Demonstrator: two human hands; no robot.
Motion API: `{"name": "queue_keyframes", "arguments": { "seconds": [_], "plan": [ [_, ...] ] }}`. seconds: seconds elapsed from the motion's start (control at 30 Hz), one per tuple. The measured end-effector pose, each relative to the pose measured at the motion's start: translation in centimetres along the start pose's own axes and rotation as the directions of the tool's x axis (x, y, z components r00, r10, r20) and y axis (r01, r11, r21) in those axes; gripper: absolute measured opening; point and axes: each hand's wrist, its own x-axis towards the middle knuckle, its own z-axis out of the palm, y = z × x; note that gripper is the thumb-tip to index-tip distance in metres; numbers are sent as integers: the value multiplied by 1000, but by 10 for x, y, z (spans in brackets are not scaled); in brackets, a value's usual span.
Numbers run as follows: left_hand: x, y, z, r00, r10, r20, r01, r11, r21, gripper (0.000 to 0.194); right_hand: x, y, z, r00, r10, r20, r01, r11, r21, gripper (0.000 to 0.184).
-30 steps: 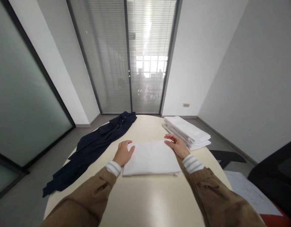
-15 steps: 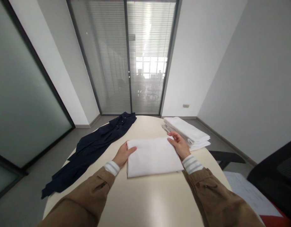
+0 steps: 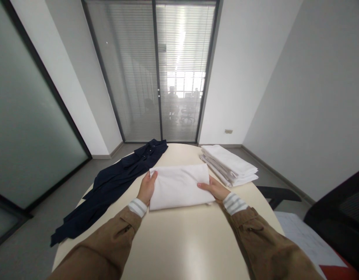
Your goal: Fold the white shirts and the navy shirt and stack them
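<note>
A folded white cloth (image 3: 179, 188) is held between my two hands over the middle of the table. My left hand (image 3: 147, 187) grips its left edge, thumb on top and fingers underneath. At the right edge my right hand (image 3: 216, 188) holds it the same way, with the thumb pressed on the upper face. Faint creases run across the cloth, and its underside is hidden. Beyond my right hand lies a stack of folded white cloths (image 3: 230, 161). To the left, a dark navy garment (image 3: 118, 182) with small buttons stretches along the table's edge.
The round cream table (image 3: 167, 241) carries all the cloth. A black chair (image 3: 339, 217) stands at the right, near papers (image 3: 304, 237) and something red at the lower right. Glass doors with blinds (image 3: 182, 77) are behind the table.
The folded cloth has shifted slightly left and away from me, its near edge now higher in view. My right hand has moved down its right edge and closed on it.
</note>
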Motion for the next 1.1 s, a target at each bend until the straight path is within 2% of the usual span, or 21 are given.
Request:
{"name": "queue_keyframes", "arguments": {
  "seconds": [0.1,0.23,0.33,0.43,0.53,0.6,0.73,0.87,0.97,1.1],
  "plan": [
    [1,0,1,999,26,-31,-26,1000,4,54,2,1,0,999,-39,-7,39,999,-22,70],
    [-1,2,2,1000,1,8,0,997,-80,60,1,-2,0,996,-77,-34,75,996,-50,73],
    [-5,1,0,984,-80,162,94,992,-83,69,0,-6,-3,988,-129,-90,123,990,-70,69],
    [-7,0,-3,952,-99,288,88,995,51,80,0,-9,-9,966,-200,-164,187,978,-92,65],
    [-6,-1,-2,956,-160,246,114,975,192,88,1,-9,-11,945,-244,-218,222,968,-119,67],
    [-4,0,0,965,-193,178,151,962,226,83,2,-8,-9,938,-256,-235,231,964,-131,67],
    [-1,3,1,989,-125,83,103,969,224,59,1,-11,0,929,-259,-264,236,965,-115,63],
    [-3,2,-1,992,-103,76,83,969,231,53,-6,-29,9,911,-276,-308,259,961,-95,62],
    [-5,-2,-3,985,-96,140,51,955,293,57,-12,-51,10,873,-339,-351,337,939,-69,63],
    [-6,-8,-5,976,-75,204,-3,934,357,58,-9,-82,-3,772,-429,-469,471,882,-31,65]
  ]
}}
